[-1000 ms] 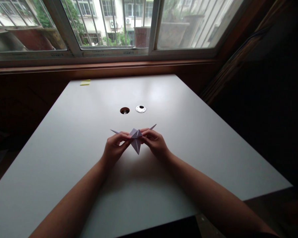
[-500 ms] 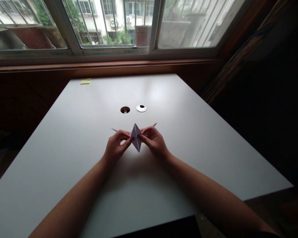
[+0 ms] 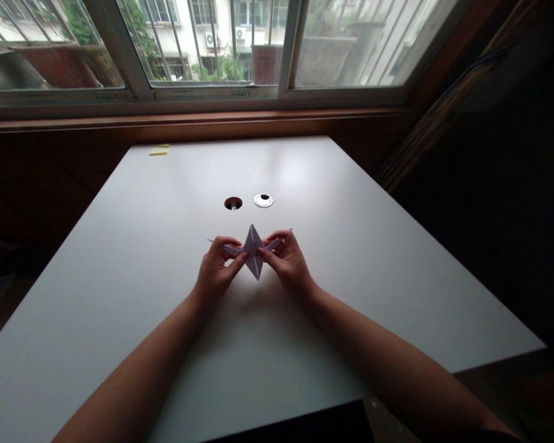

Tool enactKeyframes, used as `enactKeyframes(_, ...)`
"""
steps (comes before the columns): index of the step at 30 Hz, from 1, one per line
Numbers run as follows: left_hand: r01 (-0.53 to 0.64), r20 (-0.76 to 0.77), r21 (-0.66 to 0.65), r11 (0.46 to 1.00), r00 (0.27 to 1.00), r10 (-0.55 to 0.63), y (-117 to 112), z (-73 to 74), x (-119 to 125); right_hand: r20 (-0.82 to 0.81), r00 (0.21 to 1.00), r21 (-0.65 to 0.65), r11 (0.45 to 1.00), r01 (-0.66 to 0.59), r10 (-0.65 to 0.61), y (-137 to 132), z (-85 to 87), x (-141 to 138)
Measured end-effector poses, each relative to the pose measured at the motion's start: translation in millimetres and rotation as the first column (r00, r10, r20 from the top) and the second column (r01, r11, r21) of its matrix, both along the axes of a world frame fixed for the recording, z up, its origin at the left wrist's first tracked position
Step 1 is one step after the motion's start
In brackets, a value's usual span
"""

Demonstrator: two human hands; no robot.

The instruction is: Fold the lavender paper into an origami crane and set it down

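Left hand (image 3: 215,267) and right hand (image 3: 290,266) both pinched nearly closed on folded paper (image 3: 253,241), frame centre; probably light, springy, easily crushed, so hold side corners gently.

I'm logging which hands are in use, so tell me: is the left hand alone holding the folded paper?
No, the left hand and the right hand both hold the folded paper, one at each side.

The person's bare left forearm (image 3: 141,357) and right forearm (image 3: 383,335) angle inward from below. The left hand (image 3: 213,266) and right hand (image 3: 290,263) face each other, just apart, fingers (image 3: 281,235) curled, thumbs (image 3: 237,264) pinching inward.
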State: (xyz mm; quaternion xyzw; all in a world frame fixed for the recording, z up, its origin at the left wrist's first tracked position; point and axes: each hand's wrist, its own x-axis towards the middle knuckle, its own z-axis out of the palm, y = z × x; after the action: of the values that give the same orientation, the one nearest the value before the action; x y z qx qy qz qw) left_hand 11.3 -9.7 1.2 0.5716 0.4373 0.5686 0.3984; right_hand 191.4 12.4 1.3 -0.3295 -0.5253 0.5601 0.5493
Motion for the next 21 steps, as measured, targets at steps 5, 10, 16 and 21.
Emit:
enactKeyframes(5,0.005,-0.009,-0.033,0.999,1.0,-0.005,-0.4,2.8,-0.1,-0.02,0.999,-0.004,1.0,-0.026,0.025,1.1,-1.0,0.4)
enactKeyframes(10,0.026,0.013,-0.061,0.998,1.0,-0.025,0.3,3.8,-0.2,-0.021,1.0,0.02,1.0,-0.022,0.023,0.7,-1.5,0.0)
enactKeyframes(16,0.009,0.009,0.012,1.0,1.0,-0.009,0.7,4.6,1.2,0.003,0.999,0.028,0.999,0.046,-0.046,-3.1,6.0,-1.1)
enactKeyframes(21,-0.017,0.012,0.042,0.999,1.0,0.016,-1.3,9.2,3.7,-0.043,0.998,0.001,0.999,0.047,-0.047,-0.6,8.1,-0.2)
